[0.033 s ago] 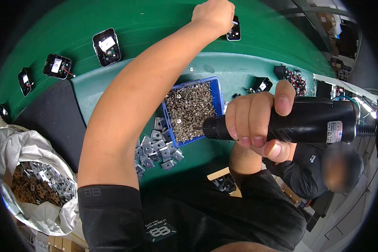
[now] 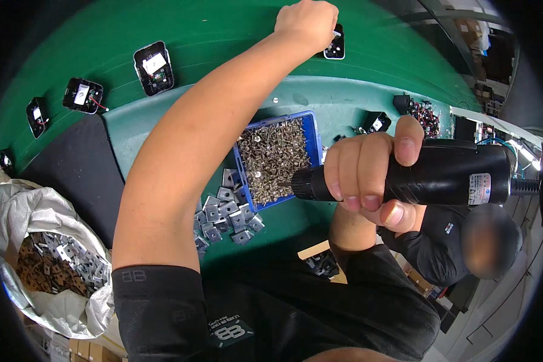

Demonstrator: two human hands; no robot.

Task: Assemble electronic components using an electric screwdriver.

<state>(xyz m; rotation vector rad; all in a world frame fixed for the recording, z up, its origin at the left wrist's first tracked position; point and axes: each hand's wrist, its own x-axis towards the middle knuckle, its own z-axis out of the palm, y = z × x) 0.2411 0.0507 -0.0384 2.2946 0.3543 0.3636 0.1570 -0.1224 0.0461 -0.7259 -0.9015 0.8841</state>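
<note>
Right hand (image 2: 368,172): fingers and thumb wrapped around a black electric screwdriver (image 2: 446,175), which lies roughly level, its nose pointing left. From where I stand, the nose overlaps the right side of a blue bin (image 2: 312,136) full of silvery screws (image 2: 271,160); I cannot tell whether the tip touches them.

Left hand (image 2: 308,25): arm stretched far across the bench, back of the hand uppermost, at the left edge of a small open device housing (image 2: 335,53) on the green belt (image 2: 223,27). Fingertips mostly hidden; cannot tell whether they pinch anything.

Square metal plates (image 2: 228,208) lie heaped just beside the bin, on its lower left, partly behind the left forearm. One loose screw (image 2: 276,101) sits above the bin.

Leftward along the belt: a larger open housing (image 2: 154,67), then two more housings (image 2: 83,95), the nearer of these trailing a red wire. Lower left: a whitish woven sack (image 2: 51,208) holding grey and brown metal pieces. A co-worker (image 2: 431,256) in dark clothing is at right.
</note>
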